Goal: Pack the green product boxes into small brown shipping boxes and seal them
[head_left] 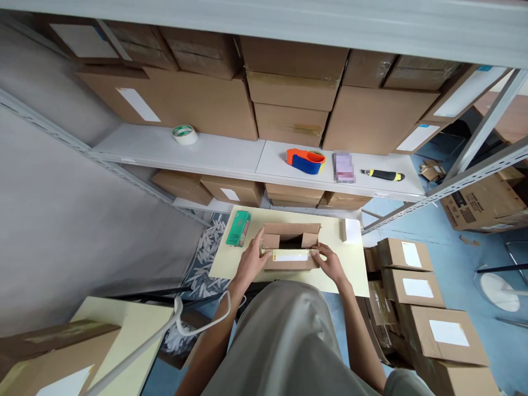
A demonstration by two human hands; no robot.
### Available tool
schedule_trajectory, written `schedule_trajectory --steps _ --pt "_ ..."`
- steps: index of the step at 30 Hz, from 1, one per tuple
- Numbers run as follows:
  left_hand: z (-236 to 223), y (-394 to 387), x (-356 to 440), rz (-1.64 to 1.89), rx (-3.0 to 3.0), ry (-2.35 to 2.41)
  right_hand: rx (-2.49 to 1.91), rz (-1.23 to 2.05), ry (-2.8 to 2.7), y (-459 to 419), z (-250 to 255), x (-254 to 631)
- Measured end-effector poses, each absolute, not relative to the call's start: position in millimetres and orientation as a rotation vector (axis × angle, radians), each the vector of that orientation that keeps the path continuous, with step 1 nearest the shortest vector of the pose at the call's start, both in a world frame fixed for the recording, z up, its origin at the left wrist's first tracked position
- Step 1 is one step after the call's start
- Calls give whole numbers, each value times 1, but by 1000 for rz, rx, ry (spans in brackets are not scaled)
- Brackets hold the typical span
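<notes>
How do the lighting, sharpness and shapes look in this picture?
In the head view, light is soft and fairly even, but the open carton has a dark interior; in the head view, the left hand and right hand show no obvious motion blur; in the head view, a purple item is pixelated, and wide-angle distortion seems to splay the shelf posts.

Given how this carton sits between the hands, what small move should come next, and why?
Probably fold the carton's short side flaps outward: they seem to narrow the dark opening, while the left hand and right hand are at the carton's two ends, within easy reach.
</notes>
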State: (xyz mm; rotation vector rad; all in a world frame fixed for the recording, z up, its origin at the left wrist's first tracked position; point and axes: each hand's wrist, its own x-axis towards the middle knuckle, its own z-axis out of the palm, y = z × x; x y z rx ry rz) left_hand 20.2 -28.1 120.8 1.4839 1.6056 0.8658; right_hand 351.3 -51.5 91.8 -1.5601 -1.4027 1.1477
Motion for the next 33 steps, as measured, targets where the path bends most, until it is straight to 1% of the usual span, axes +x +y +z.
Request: schedule_trajectory --steps 3,8,10,16,19,22,26,30,33 --pt "125 -25 19 833 1522 1601 -1586 1106 -1463 -54 91 349" --pt "141 -15 14 409 1725 1640 -1681 1098 -1617 -53 98 354" --pt "144 -13 13 344 1755 1649 -1707 1096 -1680 -50 101 357" --pt "131 -18 12 524 1784 1652 -1670 1083 -1717 -43 100 358" --pt "123 -25 13 599 1830 1630 -1666 1117 -1573 -44 99 355" --pt "118 -30 14 699 1799 1600 -1763 1141 -1400 -45 101 354" --pt "108 -32 16 753 1753 1607 -1790 1093 -1368 -43 97 357" --pt "87 -35 19 838 1604 1648 -1719 1121 -1300 -40 83 361" --pt "67 -37 21 967 1378 1645 -1699 1183 -1244 -40 75 361"
